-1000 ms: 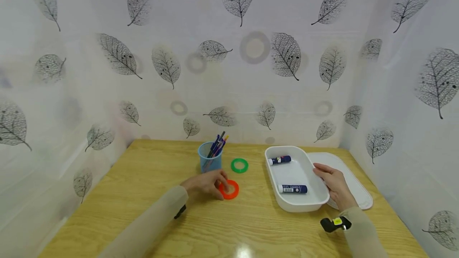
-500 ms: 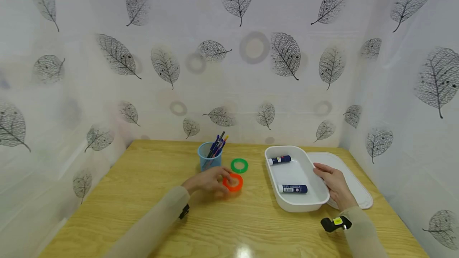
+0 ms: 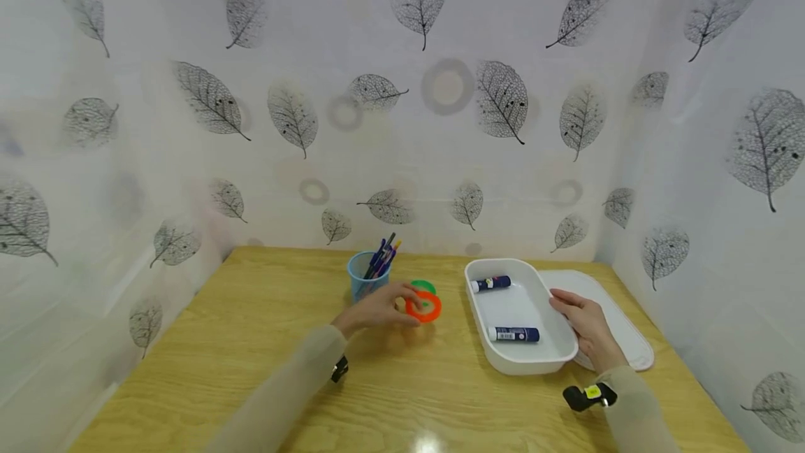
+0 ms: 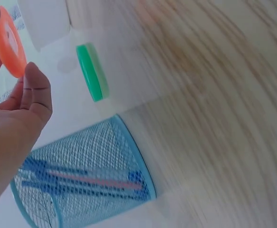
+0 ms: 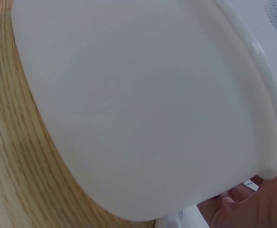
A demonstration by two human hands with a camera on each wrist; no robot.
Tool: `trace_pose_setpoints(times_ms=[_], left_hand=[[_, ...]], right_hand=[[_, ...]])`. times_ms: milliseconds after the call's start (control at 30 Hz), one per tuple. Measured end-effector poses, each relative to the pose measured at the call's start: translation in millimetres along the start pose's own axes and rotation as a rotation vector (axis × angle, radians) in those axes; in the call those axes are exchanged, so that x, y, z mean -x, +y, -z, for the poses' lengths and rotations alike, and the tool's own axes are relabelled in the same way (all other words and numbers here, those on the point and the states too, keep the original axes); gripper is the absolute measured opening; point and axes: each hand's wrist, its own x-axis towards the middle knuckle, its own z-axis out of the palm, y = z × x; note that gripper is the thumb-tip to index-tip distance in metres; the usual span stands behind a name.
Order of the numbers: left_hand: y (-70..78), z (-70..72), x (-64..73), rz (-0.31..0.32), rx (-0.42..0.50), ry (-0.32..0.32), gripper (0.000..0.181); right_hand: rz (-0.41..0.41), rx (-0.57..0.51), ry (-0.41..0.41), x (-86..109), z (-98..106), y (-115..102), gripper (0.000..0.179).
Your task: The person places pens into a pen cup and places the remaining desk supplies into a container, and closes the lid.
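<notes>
My left hand (image 3: 382,305) pinches an orange roll of tape (image 3: 437,308) between thumb and fingers. In the left wrist view the orange roll is tilted nearly on edge and raised off the table. A green roll of tape (image 3: 424,286) lies just beyond, partly covered by the orange one in the head view. With my right hand (image 3: 588,327) I grip the right rim of a white plastic box (image 3: 531,366), which stands on the table. Two dark blue glue sticks lie in the box, one at the back (image 3: 492,283), one at the front (image 3: 514,334).
A light blue mesh pen cup (image 3: 360,286) with several pens stands behind my left hand. To the right, a flat white lid (image 3: 619,320) lies partly behind the box and my right hand. Leaf-patterned curtain (image 3: 440,159) encloses the wooden table (image 3: 251,299).
My left hand has lifted the orange roll of tape and carried it right and away from me, over the green roll's near edge. My right hand stays on the box rim.
</notes>
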Motion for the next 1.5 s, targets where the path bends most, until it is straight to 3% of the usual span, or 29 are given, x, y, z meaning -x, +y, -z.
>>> trace_pose_setpoints(times_ms=[300,667,900,1167,1500], left_hand=[[6.6,-11.6,-17.5,-0.007,0.046,0.059,0.020],[18.4,-28.5,-34.1,0.006,0.020,0.148,0.017],[17.8,-39.3,-44.7,-0.013,0.016,0.154,0.017],[29.0,-47.2,-55.5,-0.047,0.068,0.200,0.019],[37.5,-59.9,-69.6,-0.009,0.028,0.234,0.023]], right_hand=[[-0.006,0.010,-0.008,3.4,0,1,0.061],[-0.013,0.012,-0.004,2.9,1,-2,0.060],[-0.025,0.026,0.002,4.6,1,-3,0.060],[-0.020,0.010,-0.006,0.4,2,-2,0.059],[-0.009,0.010,-0.006,1.6,1,-3,0.059]])
